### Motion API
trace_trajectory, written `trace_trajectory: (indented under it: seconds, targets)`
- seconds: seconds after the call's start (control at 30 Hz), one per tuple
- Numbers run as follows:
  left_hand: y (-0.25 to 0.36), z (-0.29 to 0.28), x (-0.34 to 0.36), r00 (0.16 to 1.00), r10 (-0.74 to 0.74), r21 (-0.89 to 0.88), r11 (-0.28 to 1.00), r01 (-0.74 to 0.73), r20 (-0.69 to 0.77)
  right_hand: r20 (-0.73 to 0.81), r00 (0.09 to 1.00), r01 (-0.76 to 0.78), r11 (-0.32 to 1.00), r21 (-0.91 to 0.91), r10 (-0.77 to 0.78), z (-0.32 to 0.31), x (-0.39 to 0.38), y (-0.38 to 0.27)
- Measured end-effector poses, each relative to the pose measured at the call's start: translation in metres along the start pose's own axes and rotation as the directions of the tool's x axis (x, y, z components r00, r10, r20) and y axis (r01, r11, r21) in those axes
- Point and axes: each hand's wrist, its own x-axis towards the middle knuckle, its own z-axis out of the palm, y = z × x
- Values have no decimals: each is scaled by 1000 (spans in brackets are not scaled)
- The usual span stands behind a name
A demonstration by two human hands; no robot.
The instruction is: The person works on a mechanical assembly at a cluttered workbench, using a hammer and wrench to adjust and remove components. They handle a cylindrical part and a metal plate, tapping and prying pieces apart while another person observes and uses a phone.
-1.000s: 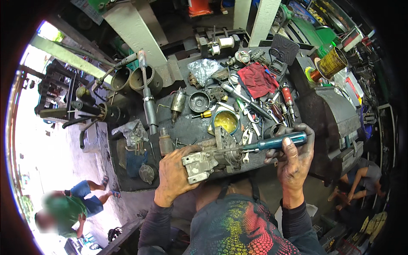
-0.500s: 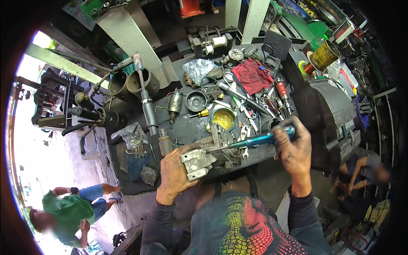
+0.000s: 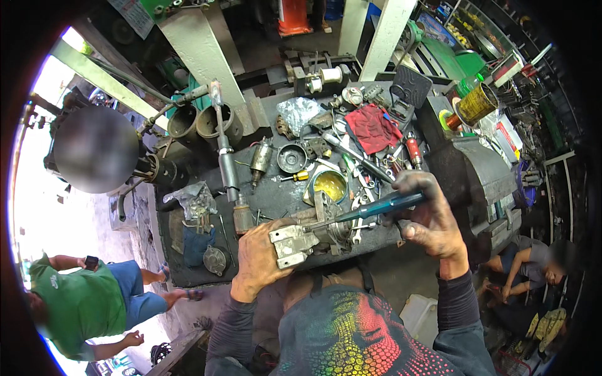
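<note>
My left hand (image 3: 258,260) grips a grey cast-metal housing (image 3: 295,243) at the bench's front edge, with its fingers wrapped round the left side. My right hand (image 3: 436,219) has a screwdriver (image 3: 382,208) with a blue handle. The handle's end sits against its curled fingers, while the thumb hangs apart below. The shaft slants left to the top of the housing, and the tip's exact contact is too small to tell. Just behind stands an open tub of yellow grease (image 3: 330,185). A round metal part (image 3: 340,232) lies beside the housing, partly hidden by the screwdriver.
Wrenches (image 3: 359,227), a red cloth (image 3: 373,128), a small motor (image 3: 261,156) and a yellow-handled screwdriver (image 3: 295,177) crowd the dark bench (image 3: 251,203). A person in green (image 3: 78,301) is at the left; another person (image 3: 523,263) sits at the lower right.
My right thumb has come off the screwdriver handle and the fingers have loosened. The housing stays in my left hand. The person in green has shifted, and the view has moved slightly.
</note>
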Motion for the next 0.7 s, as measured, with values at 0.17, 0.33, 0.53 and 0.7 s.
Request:
trace_trajectory:
  seconds: [0.17,0.33,0.53,0.7]
  targets:
    - [0,8,-9,999,-19,-39,999,17,-45,-361,916,-326,848,-417,175,-11,-9,8]
    - [1,9,-14,997,-35,74,996,40,-70,-114,993,-34,880,-473,-23,-25,-5,25]
    - [11,7,-12,993,-94,56,994,98,-70,53,958,288,934,-211,-283,-27,-8,29]
    - [12,9,-10,995,-88,84,992,91,-47,-235,969,-187,857,-479,80,-23,-12,17]
